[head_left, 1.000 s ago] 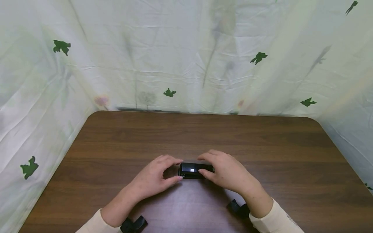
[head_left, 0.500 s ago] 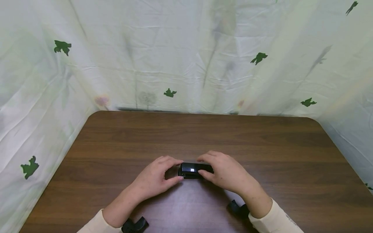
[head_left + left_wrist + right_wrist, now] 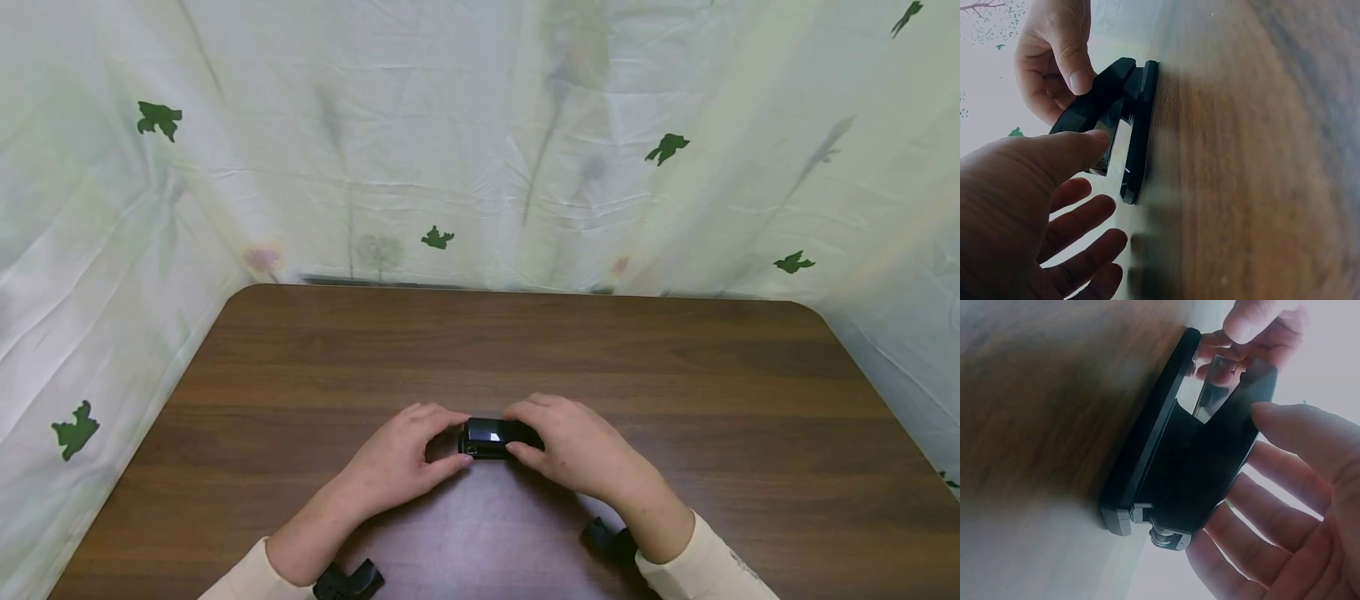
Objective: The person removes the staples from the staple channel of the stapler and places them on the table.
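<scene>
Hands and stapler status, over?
Left hand at front of black stapler; right hand gripping top arm. Upright on table. Rear hidden by right hand, head view.

head: above, facing forward-down, farther | wrist views: close, turned sideways, from opposite ends | shared: stapler (image 3: 1194,456)

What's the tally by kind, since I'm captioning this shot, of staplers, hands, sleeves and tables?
Stapler: 1
Hands (left hand, right hand): 2
Sleeves (left sleeve, right sleeve): 2
Table: 1
Total: 6
</scene>
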`<move>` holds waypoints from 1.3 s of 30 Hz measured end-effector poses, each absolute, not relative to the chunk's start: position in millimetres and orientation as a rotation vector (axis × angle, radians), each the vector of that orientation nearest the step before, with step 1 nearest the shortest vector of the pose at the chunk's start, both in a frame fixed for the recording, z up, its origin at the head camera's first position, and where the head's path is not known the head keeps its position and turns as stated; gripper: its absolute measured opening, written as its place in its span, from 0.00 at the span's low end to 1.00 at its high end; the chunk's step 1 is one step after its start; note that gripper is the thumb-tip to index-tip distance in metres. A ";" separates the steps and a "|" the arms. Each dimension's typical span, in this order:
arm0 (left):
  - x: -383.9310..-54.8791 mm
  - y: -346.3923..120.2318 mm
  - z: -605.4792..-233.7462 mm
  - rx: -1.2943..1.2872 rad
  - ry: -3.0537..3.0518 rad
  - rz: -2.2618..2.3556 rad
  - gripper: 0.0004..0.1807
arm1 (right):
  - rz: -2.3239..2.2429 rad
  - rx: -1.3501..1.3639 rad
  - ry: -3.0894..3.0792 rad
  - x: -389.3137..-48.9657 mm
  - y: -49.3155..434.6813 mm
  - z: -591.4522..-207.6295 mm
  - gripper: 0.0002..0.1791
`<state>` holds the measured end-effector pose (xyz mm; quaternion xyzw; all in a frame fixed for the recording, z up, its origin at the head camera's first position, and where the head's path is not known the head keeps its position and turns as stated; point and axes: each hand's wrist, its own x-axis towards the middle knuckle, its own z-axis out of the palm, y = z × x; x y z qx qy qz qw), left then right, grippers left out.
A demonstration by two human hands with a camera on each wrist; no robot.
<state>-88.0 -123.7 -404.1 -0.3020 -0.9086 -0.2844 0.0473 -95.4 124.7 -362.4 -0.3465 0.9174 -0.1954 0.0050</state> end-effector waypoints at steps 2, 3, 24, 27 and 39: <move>-87.9 -123.3 -404.2 -0.919 -2.775 -0.860 0.25 | -0.610 -1.085 2.876 -94.9 123.9 -362.7 0.16; -87.9 -123.1 -404.3 -0.919 -2.775 -0.857 0.25 | -0.607 -1.086 2.878 -94.7 123.5 -362.8 0.16; -85.9 -121.0 -410.3 -0.926 -2.793 -0.815 0.17 | -0.575 -1.079 2.901 -94.5 120.8 -365.1 0.17; -86.0 -120.6 -411.3 -0.919 -2.798 -0.811 0.16 | -0.574 -1.076 2.900 -94.4 120.6 -365.2 0.18; -86.4 -117.1 -417.3 -0.788 -2.809 -0.843 0.18 | -0.568 -1.059 2.890 -93.7 118.3 -367.0 0.19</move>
